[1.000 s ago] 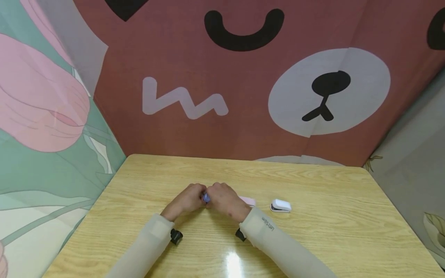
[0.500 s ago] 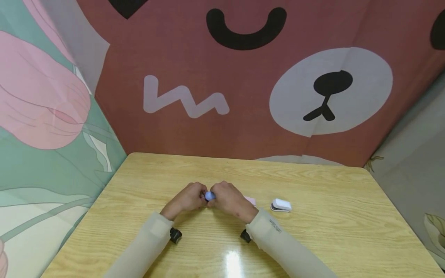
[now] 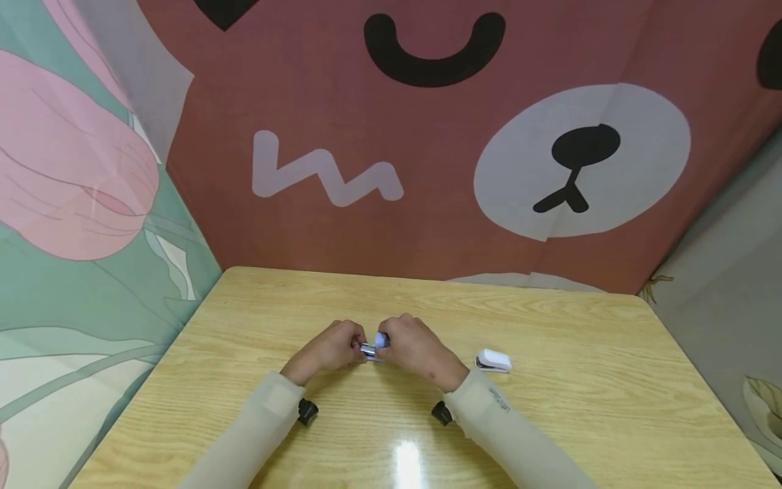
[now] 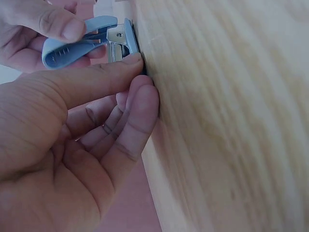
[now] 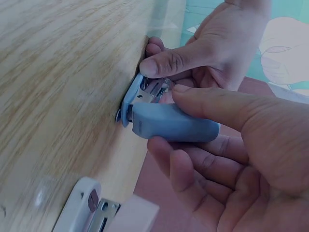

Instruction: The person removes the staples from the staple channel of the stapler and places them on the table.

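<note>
A small blue stapler (image 3: 381,339) stands opened up between my two hands at the middle of the table. My left hand (image 3: 332,348) pinches its base (image 5: 129,99) at one end, thumb on top, low by the wood. With thumb and fingers my right hand (image 3: 418,348) grips the blue top cover (image 5: 169,123), tilted up away from the base. Between the two parts the metal staple channel (image 4: 116,41) is exposed. In the right wrist view the left fingertips hide part of the base's far end.
Right of my hands a white stapler (image 3: 493,360) lies on the wooden table (image 3: 580,407). Below the right hand, the right wrist view shows an opened pale pink and white stapler (image 5: 79,205). A patterned cloth (image 3: 427,224) hangs behind the table.
My right hand has moved right and slightly up with the blue cover, swinging it open and baring the metal channel. The left hand stays nearly still. A pink thing behind the right hand is now hidden.
</note>
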Demonstrator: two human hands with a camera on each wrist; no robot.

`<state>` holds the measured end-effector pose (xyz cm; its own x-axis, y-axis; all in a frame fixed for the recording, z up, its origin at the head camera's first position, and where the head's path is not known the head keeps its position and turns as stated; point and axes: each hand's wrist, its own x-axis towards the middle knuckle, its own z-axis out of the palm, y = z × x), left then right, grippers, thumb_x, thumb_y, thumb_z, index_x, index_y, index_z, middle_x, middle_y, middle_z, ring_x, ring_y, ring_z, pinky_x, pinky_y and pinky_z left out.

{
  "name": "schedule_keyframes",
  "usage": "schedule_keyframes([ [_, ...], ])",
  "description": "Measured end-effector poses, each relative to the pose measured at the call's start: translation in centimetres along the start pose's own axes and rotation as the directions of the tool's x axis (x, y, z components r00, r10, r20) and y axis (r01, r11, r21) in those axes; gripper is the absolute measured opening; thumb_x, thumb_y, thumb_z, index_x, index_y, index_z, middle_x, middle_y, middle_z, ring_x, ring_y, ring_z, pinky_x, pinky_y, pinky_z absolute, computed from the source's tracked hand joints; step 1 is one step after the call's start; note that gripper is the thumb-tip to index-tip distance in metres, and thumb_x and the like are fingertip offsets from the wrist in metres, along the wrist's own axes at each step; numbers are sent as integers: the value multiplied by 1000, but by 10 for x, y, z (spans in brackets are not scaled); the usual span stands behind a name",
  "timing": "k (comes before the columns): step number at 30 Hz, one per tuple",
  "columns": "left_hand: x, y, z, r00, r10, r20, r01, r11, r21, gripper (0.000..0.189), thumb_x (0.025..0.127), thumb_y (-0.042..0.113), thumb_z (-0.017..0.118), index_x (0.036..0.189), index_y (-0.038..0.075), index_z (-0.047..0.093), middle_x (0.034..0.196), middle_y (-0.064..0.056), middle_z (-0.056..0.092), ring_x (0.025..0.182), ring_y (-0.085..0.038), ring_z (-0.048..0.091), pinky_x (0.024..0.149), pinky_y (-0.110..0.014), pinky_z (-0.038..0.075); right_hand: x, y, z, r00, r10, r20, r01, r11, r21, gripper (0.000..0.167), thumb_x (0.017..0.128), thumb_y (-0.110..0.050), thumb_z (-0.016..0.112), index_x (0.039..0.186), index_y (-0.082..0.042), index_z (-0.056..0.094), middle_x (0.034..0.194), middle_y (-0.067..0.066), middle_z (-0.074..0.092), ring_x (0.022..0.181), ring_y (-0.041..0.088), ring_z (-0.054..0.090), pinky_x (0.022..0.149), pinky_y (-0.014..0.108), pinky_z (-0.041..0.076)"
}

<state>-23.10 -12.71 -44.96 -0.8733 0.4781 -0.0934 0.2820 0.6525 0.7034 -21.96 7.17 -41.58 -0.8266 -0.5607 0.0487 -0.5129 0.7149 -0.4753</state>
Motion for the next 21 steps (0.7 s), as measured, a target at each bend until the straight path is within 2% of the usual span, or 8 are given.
schedule_keyframes([
  [4, 0, 0, 0, 1000, 1, -5, -1, 1000, 2, 16, 87, -5, 78, 84, 4, 66, 69, -2, 64, 57, -10, 52, 51, -23, 42, -3, 3, -3, 1000, 9, 3, -9, 1000, -7, 16, 89, -15, 80, 79, -14, 69, 66, -7, 56, 54, 8, 43, 51, 24, 38],
  [9, 0, 0, 0, 1000, 7, -6, -7, 1000, -1, 15, 87, -6, 77, 85, 3, 66, 69, -3, 63, 57, -9, 51, 51, -24, 41, -7, 6, -6, 1000, 13, -16, -14, 997, -79, 20, 88, -22, 83, 78, -19, 66, 67, -9, 54, 57, 8, 44, 53, 26, 39],
  [15, 0, 2, 0, 1000, -2, -3, 2, 1000, -15, 14, 87, -6, 78, 86, 3, 67, 70, -2, 63, 57, -9, 50, 51, -23, 40, -14, 11, -8, 999, -18, -46, 10, 985, -170, 14, 86, -25, 84, 85, -17, 72, 67, -11, 55, 56, 8, 43, 54, 28, 37],
  [21, 0, 2, 0, 1000, 0, -3, 0, 1000, -10, 15, 86, -6, 79, 86, 4, 67, 69, 0, 61, 58, -9, 50, 52, -23, 41, -19, 16, -8, 999, -26, -44, 16, 977, -211, 16, 86, -30, 84, 89, -17, 75, 73, -12, 61, 58, 8, 48, 59, 32, 43],
])
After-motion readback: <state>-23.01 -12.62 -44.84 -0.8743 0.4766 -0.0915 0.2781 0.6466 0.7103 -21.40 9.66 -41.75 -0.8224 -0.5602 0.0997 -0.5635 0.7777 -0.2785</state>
